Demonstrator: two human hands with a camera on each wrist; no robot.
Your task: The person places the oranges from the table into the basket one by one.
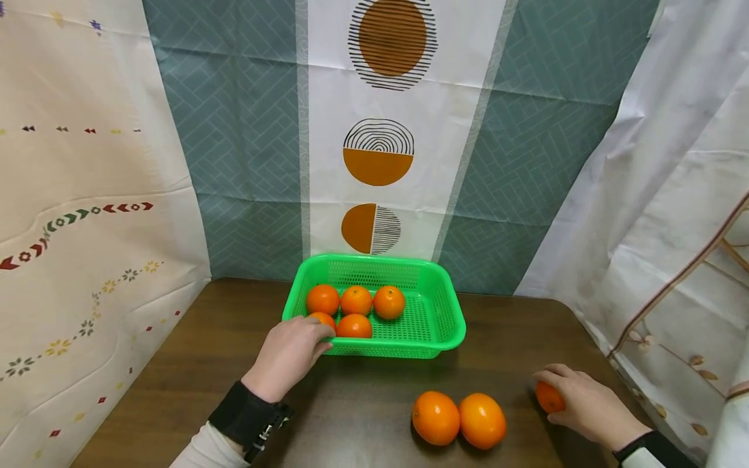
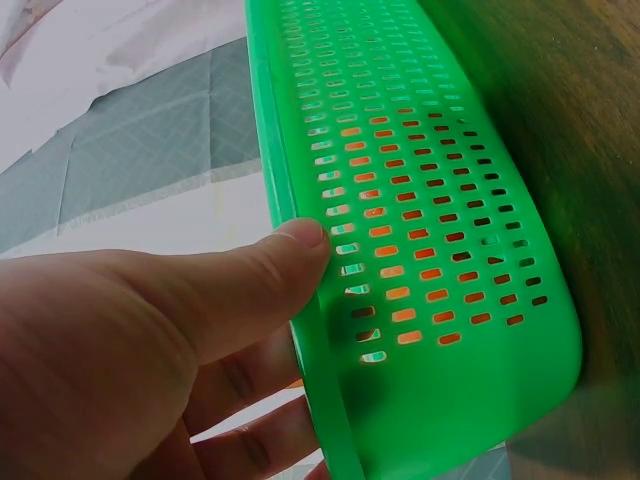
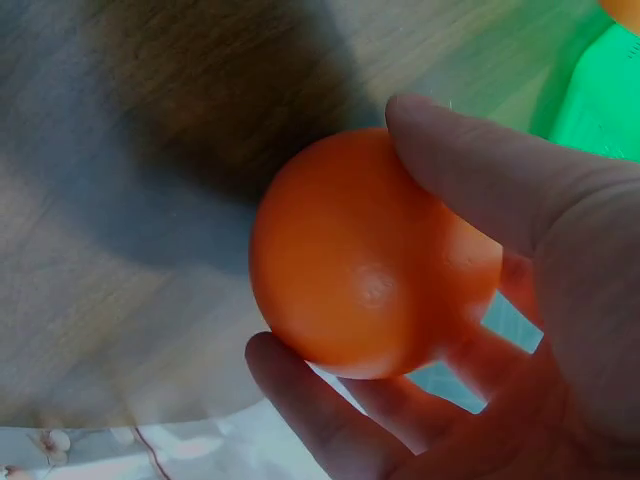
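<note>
My left hand (image 1: 295, 351) pinches the near left rim of a green plastic basket (image 1: 380, 348). In the left wrist view the thumb (image 2: 290, 255) presses the outside of the basket wall, and the other fingers reach over the rim, partly hidden. Several oranges (image 1: 355, 301) lie in the left part of the basket. Over at the table's right side, my right hand (image 1: 591, 403) grips an orange (image 3: 370, 260) between thumb and fingers. Between the hands, two more oranges, one on the left (image 1: 435, 418) and one on the right (image 1: 482, 421), sit side by side on the table.
The dark wooden table (image 1: 351, 403) has a rounded far right corner. A patterned green and white cloth (image 1: 251, 162) hangs behind the basket. Pale cloths hang along the left side (image 1: 88, 260) and the right side (image 1: 661, 195).
</note>
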